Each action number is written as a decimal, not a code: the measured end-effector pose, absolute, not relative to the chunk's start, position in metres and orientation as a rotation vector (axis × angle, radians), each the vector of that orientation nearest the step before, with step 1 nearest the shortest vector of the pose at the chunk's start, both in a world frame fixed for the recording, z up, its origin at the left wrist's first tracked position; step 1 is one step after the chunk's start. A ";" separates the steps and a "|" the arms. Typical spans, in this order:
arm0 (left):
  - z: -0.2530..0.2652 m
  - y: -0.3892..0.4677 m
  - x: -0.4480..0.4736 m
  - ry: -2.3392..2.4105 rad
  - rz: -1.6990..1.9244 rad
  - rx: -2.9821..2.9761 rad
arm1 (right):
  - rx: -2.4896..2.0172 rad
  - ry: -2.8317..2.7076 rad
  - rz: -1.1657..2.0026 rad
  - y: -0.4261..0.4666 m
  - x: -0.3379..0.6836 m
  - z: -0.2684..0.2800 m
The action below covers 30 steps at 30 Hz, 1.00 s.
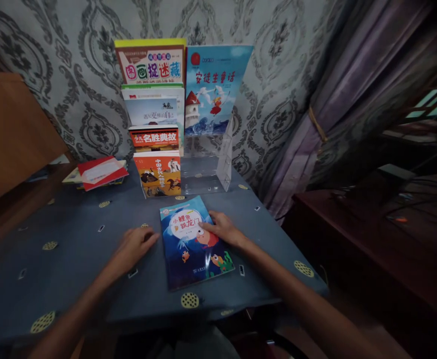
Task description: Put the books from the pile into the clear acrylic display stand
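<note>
A dark blue picture book with red cartoon fish on its cover lies on the table, slightly turned. My right hand grips its upper right edge, thumb over the cover and the other fingers at the side, partly hidden. To the left of the book, my left hand hovers low with loosely bent fingers, holding nothing and apart from the cover. Behind the book stands a clear stepped book rack. Several books fill its left column, with an orange book in front. A light blue book leans in the right column's top tier.
A blue tablecloth with yellow motifs covers the table. Several books and a red booklet are stacked at the back left, near a brown board. A purple curtain and dark red cabinet stand at the right.
</note>
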<state>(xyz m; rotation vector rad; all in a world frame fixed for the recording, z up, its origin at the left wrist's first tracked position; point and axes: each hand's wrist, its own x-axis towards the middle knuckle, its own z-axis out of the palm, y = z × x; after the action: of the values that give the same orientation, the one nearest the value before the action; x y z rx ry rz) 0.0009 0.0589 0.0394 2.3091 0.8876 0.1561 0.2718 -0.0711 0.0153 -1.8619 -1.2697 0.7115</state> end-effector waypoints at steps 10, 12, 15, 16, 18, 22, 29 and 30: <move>0.000 0.075 0.037 0.839 0.414 2.792 | -1.717 -1.962 0.281 -0.033 0.205 0.038; -0.009 0.079 0.033 0.764 0.499 2.800 | -1.629 -2.012 0.365 -0.013 0.190 0.030; -0.018 0.083 0.030 0.722 0.613 2.800 | -1.624 -2.027 0.464 0.006 0.184 0.020; -0.020 0.083 0.030 0.727 0.626 2.803 | -1.625 -2.031 0.483 0.009 0.186 0.017; -0.021 0.083 0.032 0.732 0.624 2.820 | -1.626 -2.043 0.483 0.010 0.193 0.012; -0.019 0.083 0.035 0.712 0.648 2.857 | -1.702 -2.042 0.381 0.004 0.214 0.004; -0.020 0.085 0.036 0.674 0.692 2.891 | -1.818 -1.898 0.294 -0.010 0.276 -0.010; -0.020 0.085 0.036 0.679 0.695 2.896 | -1.787 -1.889 0.338 -0.011 0.285 -0.011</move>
<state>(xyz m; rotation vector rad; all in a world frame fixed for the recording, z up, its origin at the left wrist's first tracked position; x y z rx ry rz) 0.0361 0.0851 -0.0203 2.8956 0.6793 0.6946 0.2851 -0.0109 -0.0113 -1.7867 -1.8890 0.3378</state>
